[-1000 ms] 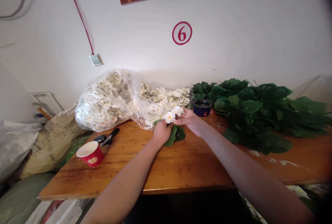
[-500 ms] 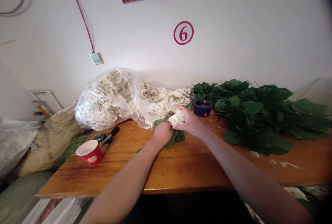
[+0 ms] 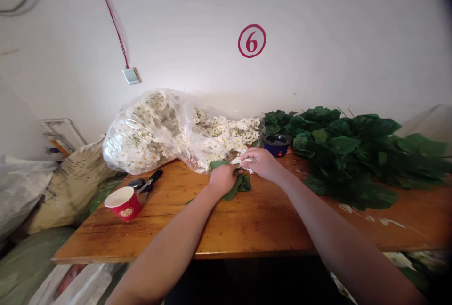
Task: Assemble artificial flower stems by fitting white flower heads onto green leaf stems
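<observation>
Left hand [image 3: 222, 179] palm-down, fingers curled, pressing a green artificial leaf [image 3: 237, 188] onto the wooden table [image 3: 268, 229]. Right hand [image 3: 263, 163], arm extended, pinches a white artificial blossom [image 3: 242, 160] just beside that leaf. I log a clear plastic bag [image 3: 151, 131] of blossoms behind, and heaped artificial leaves [image 3: 348, 156] rightward.
</observation>
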`<action>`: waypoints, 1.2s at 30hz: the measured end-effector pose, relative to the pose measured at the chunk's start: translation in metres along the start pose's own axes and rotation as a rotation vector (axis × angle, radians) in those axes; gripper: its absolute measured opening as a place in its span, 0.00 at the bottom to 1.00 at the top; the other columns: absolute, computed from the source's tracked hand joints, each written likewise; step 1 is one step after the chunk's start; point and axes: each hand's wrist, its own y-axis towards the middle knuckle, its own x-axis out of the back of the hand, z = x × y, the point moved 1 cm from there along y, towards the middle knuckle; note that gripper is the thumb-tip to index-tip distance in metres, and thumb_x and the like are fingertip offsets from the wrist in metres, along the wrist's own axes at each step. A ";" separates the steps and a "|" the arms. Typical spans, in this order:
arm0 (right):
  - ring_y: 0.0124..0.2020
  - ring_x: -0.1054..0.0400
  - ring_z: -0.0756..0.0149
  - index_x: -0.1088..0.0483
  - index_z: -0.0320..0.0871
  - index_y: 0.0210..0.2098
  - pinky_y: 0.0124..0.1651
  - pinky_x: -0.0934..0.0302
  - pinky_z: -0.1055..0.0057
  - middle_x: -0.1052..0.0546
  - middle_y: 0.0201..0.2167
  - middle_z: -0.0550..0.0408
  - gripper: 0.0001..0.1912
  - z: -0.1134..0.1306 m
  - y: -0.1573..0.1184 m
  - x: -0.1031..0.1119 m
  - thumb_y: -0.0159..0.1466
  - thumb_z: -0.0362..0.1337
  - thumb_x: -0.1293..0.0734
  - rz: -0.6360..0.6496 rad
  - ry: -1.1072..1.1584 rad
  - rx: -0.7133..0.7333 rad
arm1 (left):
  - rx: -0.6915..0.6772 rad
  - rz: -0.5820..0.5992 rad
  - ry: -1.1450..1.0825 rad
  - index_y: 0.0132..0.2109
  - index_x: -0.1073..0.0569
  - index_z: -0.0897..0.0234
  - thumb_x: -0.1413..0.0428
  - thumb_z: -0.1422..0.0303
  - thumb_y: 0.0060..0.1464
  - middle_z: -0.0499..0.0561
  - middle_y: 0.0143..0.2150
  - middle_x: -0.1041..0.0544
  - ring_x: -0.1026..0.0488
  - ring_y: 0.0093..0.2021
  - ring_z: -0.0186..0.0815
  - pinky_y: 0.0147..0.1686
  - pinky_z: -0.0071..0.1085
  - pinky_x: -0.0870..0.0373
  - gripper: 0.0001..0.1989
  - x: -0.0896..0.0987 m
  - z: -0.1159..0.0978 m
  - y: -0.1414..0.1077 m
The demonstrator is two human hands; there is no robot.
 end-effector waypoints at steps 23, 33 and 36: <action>0.20 0.33 0.68 0.23 0.38 0.28 0.24 0.38 0.72 0.25 0.20 0.52 0.07 -0.013 0.037 0.110 0.50 0.35 0.27 -0.377 -0.052 -0.423 | 0.209 -0.130 -0.696 0.21 0.33 0.63 0.46 0.67 0.47 0.46 0.19 0.31 0.34 0.25 0.34 0.28 0.29 0.41 0.10 -0.007 0.028 0.015; 0.20 0.31 0.67 0.23 0.39 0.27 0.26 0.35 0.71 0.23 0.23 0.51 0.03 -0.027 0.063 0.136 0.52 0.32 0.27 -0.211 -0.330 -0.424 | 0.209 -0.013 -0.776 0.21 0.32 0.64 0.48 0.66 0.46 0.46 0.18 0.31 0.34 0.23 0.32 0.26 0.28 0.41 0.09 -0.005 0.029 0.016; 0.23 0.32 0.66 0.25 0.38 0.24 0.23 0.34 0.72 0.24 0.23 0.48 0.04 -0.028 0.060 0.136 0.51 0.31 0.26 -0.328 -0.118 -0.470 | 0.203 0.042 -0.840 0.21 0.33 0.64 0.48 0.66 0.46 0.44 0.16 0.34 0.37 0.20 0.31 0.24 0.28 0.41 0.09 -0.005 0.029 0.015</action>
